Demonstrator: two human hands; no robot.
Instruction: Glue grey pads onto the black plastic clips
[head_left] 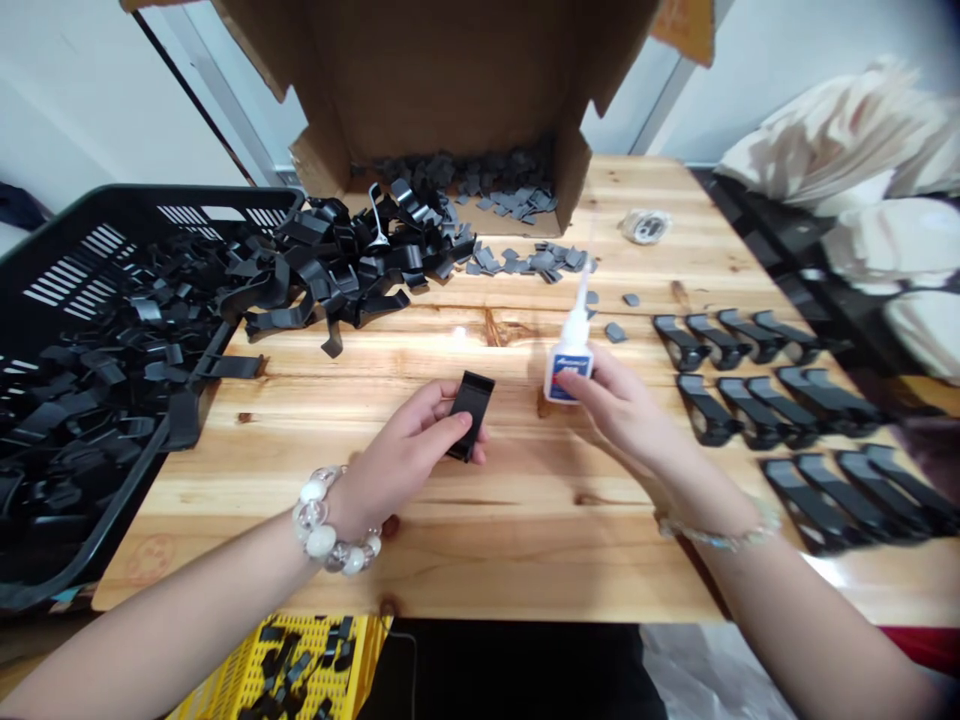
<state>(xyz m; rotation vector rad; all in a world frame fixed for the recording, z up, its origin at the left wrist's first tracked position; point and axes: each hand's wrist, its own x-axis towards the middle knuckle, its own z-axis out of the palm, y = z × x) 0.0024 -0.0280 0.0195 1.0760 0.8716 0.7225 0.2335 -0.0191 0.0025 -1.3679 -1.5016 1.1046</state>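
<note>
My left hand (420, 435) is closed around a black bent clip (474, 400), thumb on its flat face, just above the middle of the wooden table. In my right hand (619, 400) is a small white glue bottle (571, 350) with a blue label. It stands upright with its thin nozzle pointing up, apart from the clip. Loose grey pads (532, 260) lie beyond the bottle. To the right, several black clips (750, 335) like the held one sit in rows.
A black basket (45, 245) full of black clips stands left, with a heap of clips (352, 260) spilling beside it. An open cardboard box (465, 80) holding grey pads is at the back, near a tape roll (645, 226). Below the table edge is a yellow basket (364, 660).
</note>
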